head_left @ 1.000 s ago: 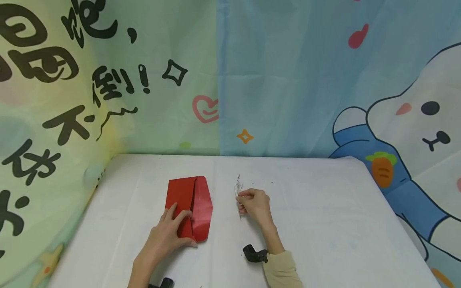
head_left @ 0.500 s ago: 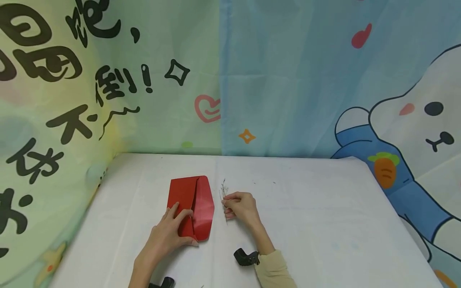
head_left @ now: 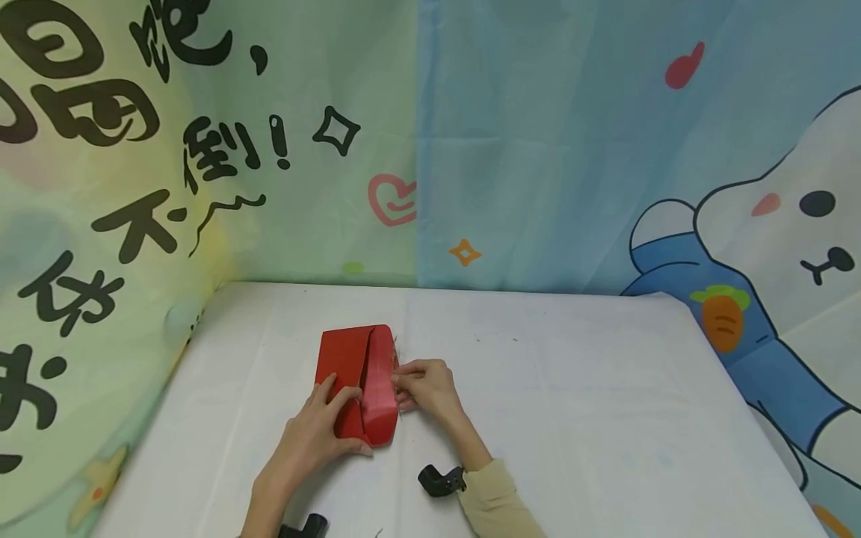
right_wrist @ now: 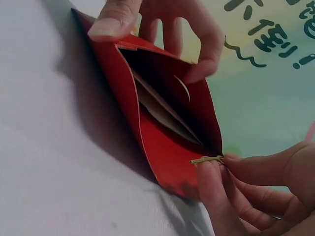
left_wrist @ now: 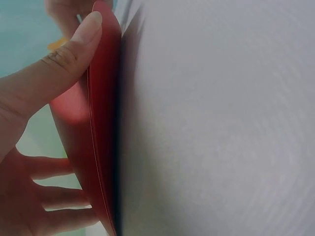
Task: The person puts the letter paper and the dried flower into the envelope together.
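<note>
A red paper envelope (head_left: 344,351) lies on the white table, its flap to the right. My left hand (head_left: 312,439) grips its near end, thumb at the edge and fingers over the front. Seen from the right wrist, the envelope's mouth gapes and a pale sheet of paper (right_wrist: 165,113) shows inside. Between the thumb and index finger of my right hand (head_left: 428,388) is a thin dried plant sprig, its stem end (right_wrist: 205,160) over the flap at the mouth. Most of the sprig is hidden by the fingers.
The white-covered table (head_left: 572,403) has a few dark specks on it. Behind and to the left hangs a printed curtain (head_left: 525,149). Black wrist cameras sit at both wrists, the right one (head_left: 440,480) just above the table.
My right hand has moved left with the sprig, from the bare table to the envelope's flap. The left hand keeps its grip, and the view has shifted slightly.
</note>
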Motion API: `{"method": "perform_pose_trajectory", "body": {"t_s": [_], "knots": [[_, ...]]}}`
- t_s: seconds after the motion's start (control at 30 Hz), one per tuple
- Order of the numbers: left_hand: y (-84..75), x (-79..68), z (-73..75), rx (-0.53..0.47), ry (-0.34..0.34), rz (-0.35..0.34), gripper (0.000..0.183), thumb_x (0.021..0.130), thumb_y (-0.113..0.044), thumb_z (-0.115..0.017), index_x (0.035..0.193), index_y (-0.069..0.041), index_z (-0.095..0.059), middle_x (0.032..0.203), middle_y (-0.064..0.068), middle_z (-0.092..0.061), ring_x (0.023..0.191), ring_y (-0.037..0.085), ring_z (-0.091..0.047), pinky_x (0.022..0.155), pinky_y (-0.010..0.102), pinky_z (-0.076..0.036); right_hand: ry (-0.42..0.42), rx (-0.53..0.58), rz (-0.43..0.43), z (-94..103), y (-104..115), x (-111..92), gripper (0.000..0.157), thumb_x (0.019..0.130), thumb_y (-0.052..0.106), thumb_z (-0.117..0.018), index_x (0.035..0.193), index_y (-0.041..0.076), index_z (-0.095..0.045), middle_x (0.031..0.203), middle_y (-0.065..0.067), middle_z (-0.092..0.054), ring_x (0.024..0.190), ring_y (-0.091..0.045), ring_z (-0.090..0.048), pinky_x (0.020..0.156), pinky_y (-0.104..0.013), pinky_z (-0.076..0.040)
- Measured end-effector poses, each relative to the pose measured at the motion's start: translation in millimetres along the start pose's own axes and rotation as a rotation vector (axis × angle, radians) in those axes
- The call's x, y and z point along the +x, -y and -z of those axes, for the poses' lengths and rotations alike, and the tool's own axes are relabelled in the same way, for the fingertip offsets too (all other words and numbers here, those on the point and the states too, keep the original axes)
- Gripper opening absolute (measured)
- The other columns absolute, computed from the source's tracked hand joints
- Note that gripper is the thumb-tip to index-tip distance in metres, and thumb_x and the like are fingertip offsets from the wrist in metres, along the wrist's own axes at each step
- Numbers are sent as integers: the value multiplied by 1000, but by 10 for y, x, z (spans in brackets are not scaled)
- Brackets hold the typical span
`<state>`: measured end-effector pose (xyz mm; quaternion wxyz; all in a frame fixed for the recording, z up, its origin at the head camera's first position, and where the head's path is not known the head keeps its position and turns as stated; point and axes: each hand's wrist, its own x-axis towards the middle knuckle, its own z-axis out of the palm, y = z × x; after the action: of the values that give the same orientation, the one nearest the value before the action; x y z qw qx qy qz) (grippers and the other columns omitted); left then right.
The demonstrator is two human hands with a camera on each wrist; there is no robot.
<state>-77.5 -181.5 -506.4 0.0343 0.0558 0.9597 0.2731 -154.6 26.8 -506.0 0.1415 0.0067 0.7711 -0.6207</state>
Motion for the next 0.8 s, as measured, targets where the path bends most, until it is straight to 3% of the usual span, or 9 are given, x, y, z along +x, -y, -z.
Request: {"method": "perform_pose_trajectory", "body": {"t_s": [0.8], "knots": [[-2, 8, 0, 8, 18, 3, 80, 65, -49, -95, 133, -25, -61, 157, 26, -40, 141, 60, -40, 88, 75, -50, 121, 80, -52, -391, 34, 44, 18, 97, 3, -68, 109, -10, -72, 88, -19, -77, 67, -27, -77, 61, -37, -63]]}}
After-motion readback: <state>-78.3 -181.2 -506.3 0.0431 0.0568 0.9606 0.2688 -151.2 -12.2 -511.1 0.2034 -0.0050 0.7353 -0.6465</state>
